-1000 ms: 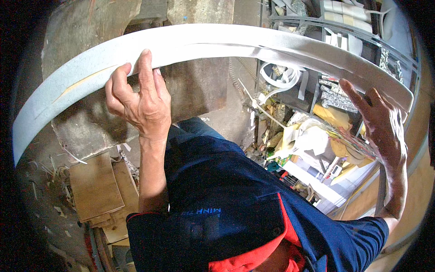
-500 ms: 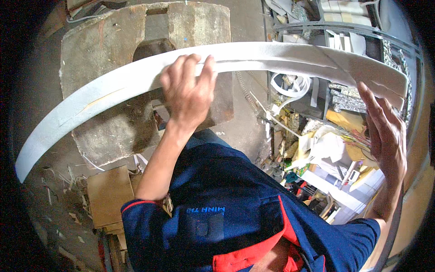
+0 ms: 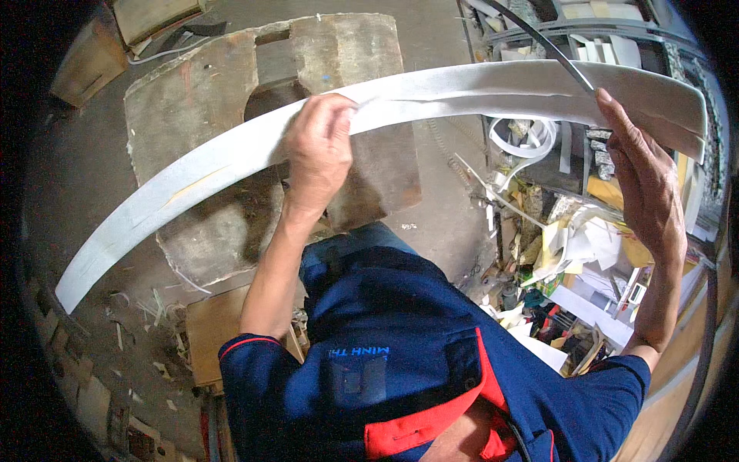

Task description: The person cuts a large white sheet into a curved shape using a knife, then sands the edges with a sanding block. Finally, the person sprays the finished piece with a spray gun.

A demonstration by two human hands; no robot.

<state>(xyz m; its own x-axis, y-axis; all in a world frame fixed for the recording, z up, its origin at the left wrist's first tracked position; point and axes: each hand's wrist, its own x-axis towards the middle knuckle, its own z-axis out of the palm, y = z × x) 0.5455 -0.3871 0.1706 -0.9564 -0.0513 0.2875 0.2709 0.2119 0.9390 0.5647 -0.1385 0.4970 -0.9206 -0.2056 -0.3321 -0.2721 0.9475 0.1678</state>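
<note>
A long, curved white strip with a lengthwise seam spans the view. My left hand, near its middle, has bent fingers gripping it. My right hand holds it near the right end, fingers long and close together, thumb hidden. A thin dark strip runs from the top edge down to my right fingertips; whether I grip it is unclear.
Below lies a worn stone-like slab, with wooden boards near my left elbow and scraps on the floor. Boxes stand upper left. At right are a rack, a white coil and heaped offcuts.
My left hand has shifted right along the white strip, its fingers now more bent. The strip's left end has dropped and moved right. The thin dark strip now reaches my right fingertips from above.
</note>
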